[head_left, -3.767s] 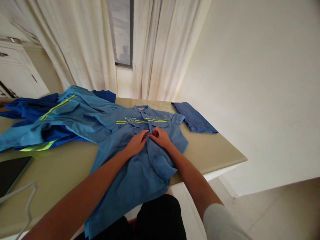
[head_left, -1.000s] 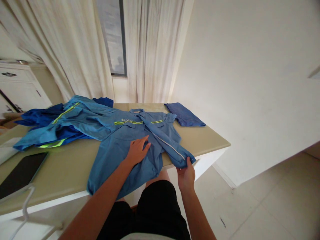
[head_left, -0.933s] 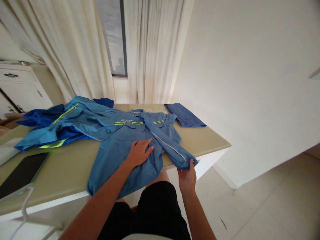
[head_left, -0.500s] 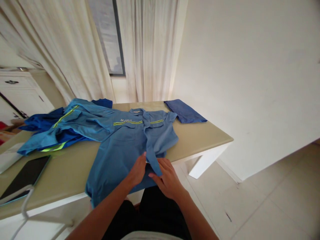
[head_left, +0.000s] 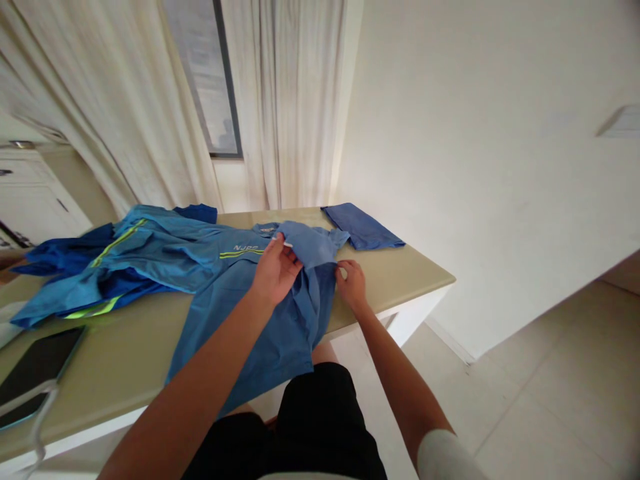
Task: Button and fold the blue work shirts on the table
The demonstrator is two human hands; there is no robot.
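Note:
A blue work shirt [head_left: 217, 307] with yellow stripes and letters on the chest lies front up, its lower part hanging over the table's near edge. My left hand [head_left: 276, 270] is closed on the lifted front panel [head_left: 315, 245] near the collar, fingers curled under it. Something small and white shows by the thumb; I cannot make out what it is. At the panel's right side, my right hand [head_left: 352, 283] pinches the cloth edge between thumb and finger. The raised panel covers the right part of the chest stripe.
More blue garments [head_left: 107, 267] with yellow bands lie heaped on the left of the table [head_left: 420, 273]. A folded dark blue garment [head_left: 367, 227] rests at the back right. A black tablet [head_left: 45, 363] and a white hanger [head_left: 43, 413] are at the left front. Curtains hang behind.
Both hands have moved up from the shirt's lower hem toward the chest, and the right one has also gone outward. The front panel is now lifted and folded over near the collar.

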